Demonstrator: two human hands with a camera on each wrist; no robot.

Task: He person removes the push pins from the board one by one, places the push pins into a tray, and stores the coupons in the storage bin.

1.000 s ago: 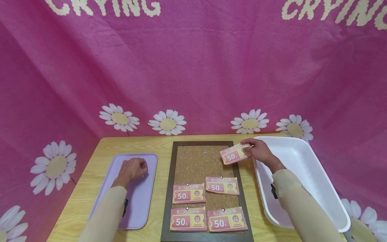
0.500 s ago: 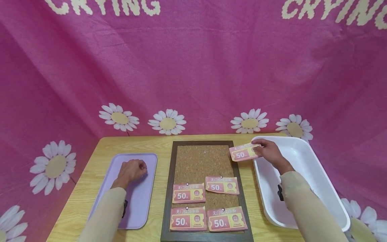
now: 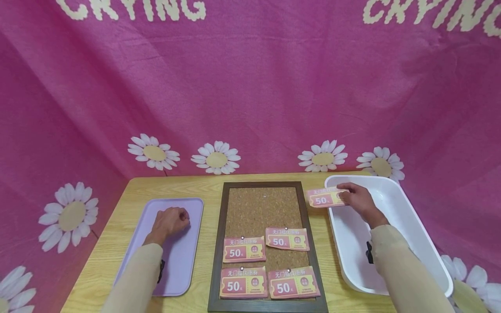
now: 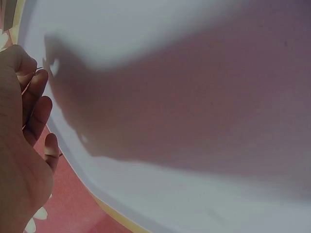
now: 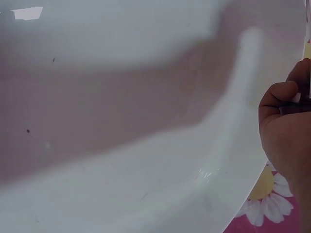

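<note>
My right hand (image 3: 360, 203) pinches the right end of a pink and yellow coupon (image 3: 321, 199) printed with "50". It holds the coupon above the left rim of a white tub (image 3: 424, 243), the coupon's left end reaching toward the corkboard (image 3: 246, 208). Over a lilac tray (image 3: 182, 261), my left hand (image 3: 169, 222) has thumb and index finger pinched together. In the left wrist view a thin metal pin (image 4: 40, 68) sticks out from those fingertips; its head is hidden. Several coupons (image 3: 244, 250) are pinned in two columns on the lower half of the board.
A clear-headed pin (image 3: 265, 195) stands in the bare cork near the board's top. The brown-framed board lies between tray and tub on a wooden table (image 3: 98, 252). A magenta cloth (image 3: 250, 108) with daisies hangs behind.
My right hand has moved right with the coupon, off the board's upper right corner and over the tub's rim. The coupon has turned more level. My left hand has stayed put.
</note>
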